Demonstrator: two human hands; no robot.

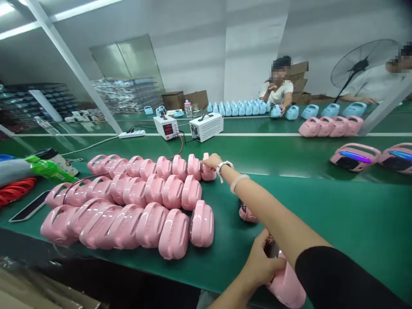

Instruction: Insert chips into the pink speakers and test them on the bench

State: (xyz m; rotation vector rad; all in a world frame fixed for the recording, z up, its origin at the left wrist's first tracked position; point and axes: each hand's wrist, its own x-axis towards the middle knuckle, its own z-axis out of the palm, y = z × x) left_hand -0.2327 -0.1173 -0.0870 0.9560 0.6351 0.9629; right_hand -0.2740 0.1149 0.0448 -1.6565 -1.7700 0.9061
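Observation:
My left hand (259, 264) is closed round a pink portable speaker (288, 283) at the near edge of the bench, partly covered by my right forearm. Reaching across to the left, my right hand (212, 162) has its fingers closed on the top of another pink speaker (208, 173) at the right end of the back row. Left of it stand three rows of pink speakers with carry handles, such as this front-row speaker (174, 234). One more pink speaker (247, 212) stands partly hidden behind my right forearm.
A power supply (167, 128) and a white metal box (207, 127) stand behind the rows. Lit pink speakers (355, 158) are at the right. Blue speakers (244, 108) line the far bench, where two people sit. A green packet (51, 169) and phone-like slab (30, 206) lie left.

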